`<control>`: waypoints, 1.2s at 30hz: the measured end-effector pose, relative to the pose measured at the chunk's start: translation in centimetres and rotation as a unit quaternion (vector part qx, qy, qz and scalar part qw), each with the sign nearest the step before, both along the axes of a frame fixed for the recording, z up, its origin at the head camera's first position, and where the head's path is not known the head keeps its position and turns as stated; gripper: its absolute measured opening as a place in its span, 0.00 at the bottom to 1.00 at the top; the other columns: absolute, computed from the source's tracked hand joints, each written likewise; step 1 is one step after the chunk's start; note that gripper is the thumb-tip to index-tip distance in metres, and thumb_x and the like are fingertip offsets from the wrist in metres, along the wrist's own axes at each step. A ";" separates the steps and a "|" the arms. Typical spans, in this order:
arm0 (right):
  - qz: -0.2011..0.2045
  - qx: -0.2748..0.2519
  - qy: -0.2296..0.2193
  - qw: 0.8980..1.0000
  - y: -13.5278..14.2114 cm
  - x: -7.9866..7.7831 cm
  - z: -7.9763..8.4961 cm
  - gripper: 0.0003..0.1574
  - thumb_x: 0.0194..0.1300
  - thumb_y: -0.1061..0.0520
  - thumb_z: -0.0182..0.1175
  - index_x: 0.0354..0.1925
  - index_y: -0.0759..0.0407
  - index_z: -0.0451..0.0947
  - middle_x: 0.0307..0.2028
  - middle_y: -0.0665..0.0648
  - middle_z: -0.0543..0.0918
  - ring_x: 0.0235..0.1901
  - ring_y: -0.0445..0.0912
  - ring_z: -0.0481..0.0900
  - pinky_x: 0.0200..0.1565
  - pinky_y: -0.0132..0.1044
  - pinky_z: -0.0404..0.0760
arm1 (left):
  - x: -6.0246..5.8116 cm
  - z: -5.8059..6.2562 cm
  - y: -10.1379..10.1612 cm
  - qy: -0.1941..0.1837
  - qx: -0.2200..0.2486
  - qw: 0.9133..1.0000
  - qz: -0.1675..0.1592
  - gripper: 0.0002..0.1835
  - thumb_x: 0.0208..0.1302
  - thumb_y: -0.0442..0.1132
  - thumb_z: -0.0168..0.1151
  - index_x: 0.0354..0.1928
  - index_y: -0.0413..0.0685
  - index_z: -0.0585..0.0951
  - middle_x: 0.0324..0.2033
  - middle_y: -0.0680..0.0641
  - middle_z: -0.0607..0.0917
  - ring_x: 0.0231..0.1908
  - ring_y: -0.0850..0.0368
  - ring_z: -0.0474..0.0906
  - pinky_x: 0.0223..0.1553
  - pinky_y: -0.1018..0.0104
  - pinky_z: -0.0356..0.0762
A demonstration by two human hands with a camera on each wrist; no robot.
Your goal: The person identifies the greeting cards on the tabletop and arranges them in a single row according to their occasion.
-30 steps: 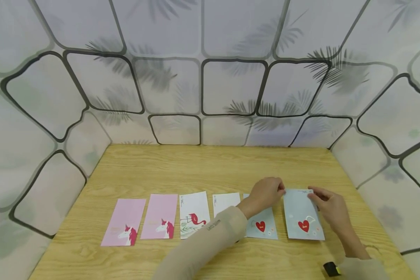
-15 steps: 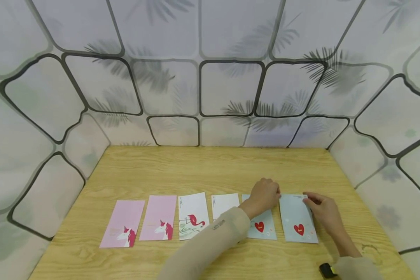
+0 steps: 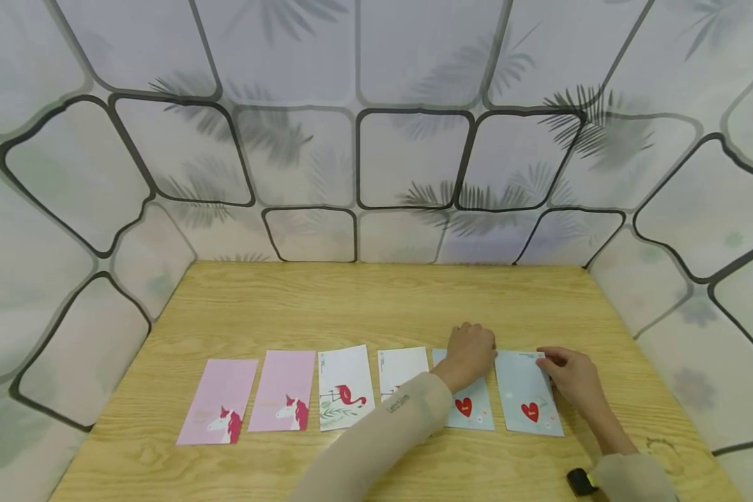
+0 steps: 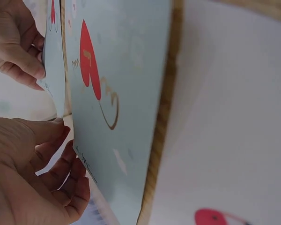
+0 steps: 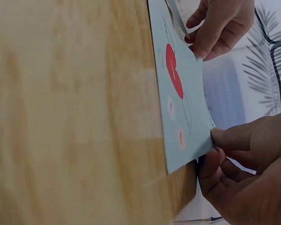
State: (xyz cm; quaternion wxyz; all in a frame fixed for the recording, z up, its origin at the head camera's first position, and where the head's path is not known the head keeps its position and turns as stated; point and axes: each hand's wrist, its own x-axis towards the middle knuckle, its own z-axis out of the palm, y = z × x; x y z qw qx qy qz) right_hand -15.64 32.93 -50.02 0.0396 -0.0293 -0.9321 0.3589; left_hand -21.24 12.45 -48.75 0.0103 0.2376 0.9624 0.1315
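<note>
A light blue card with a red heart [image 3: 530,390] is at the right end of a row of cards. My right hand [image 3: 576,376] pinches its far right corner between thumb and fingers. My left hand [image 3: 470,352] pinches the same card's far left corner, as the left wrist view shows. In the right wrist view the card [image 5: 178,103] bows slightly between both hands. Just left of it lies a matching blue heart card [image 3: 470,404], partly covered by my left hand and forearm in the head view.
Farther left lie a partly hidden white card [image 3: 401,362], a white flamingo card [image 3: 345,376] and two pink unicorn cards [image 3: 288,383]. All rest on a wooden table [image 3: 351,300], walled by patterned cloth [image 3: 414,153]. A black object [image 3: 580,481] shows by my right sleeve.
Both hands have brought the rightmost blue card left and down, closer to the matching heart card. The other cards have stayed in their places.
</note>
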 end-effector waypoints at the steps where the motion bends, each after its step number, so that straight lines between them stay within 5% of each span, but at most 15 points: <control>1: 0.000 0.003 -0.002 1.000 0.0 -0.1 0.0 0.21 0.73 0.60 0.64 0.55 0.76 0.80 0.39 0.64 0.85 0.31 0.43 0.76 0.28 0.30 0.78 | 0.0 -0.1 0.0 -0.001 -0.002 1.000 0.001 0.07 0.72 0.50 0.66 0.38 0.61 0.89 0.35 0.59 0.84 0.38 0.62 0.75 0.45 0.67 0.72; 30: 0.002 0.081 -0.028 0.996 -0.7 -0.6 0.5 0.16 0.68 0.60 0.68 0.45 0.74 0.82 0.35 0.63 0.85 0.33 0.51 0.80 0.31 0.39 0.78 | -0.1 -0.5 0.5 0.006 -0.040 0.999 0.036 0.08 0.70 0.53 0.67 0.36 0.64 0.90 0.39 0.56 0.84 0.44 0.59 0.75 0.45 0.65 0.75; 36: 0.009 0.075 -0.020 0.997 -0.4 -0.4 0.4 0.21 0.72 0.56 0.64 0.51 0.76 0.80 0.38 0.65 0.85 0.36 0.52 0.80 0.34 0.39 0.78 | -0.2 -0.1 -0.2 -0.029 -0.010 0.999 0.025 0.08 0.73 0.49 0.63 0.42 0.62 0.91 0.42 0.56 0.84 0.47 0.59 0.75 0.51 0.64 0.75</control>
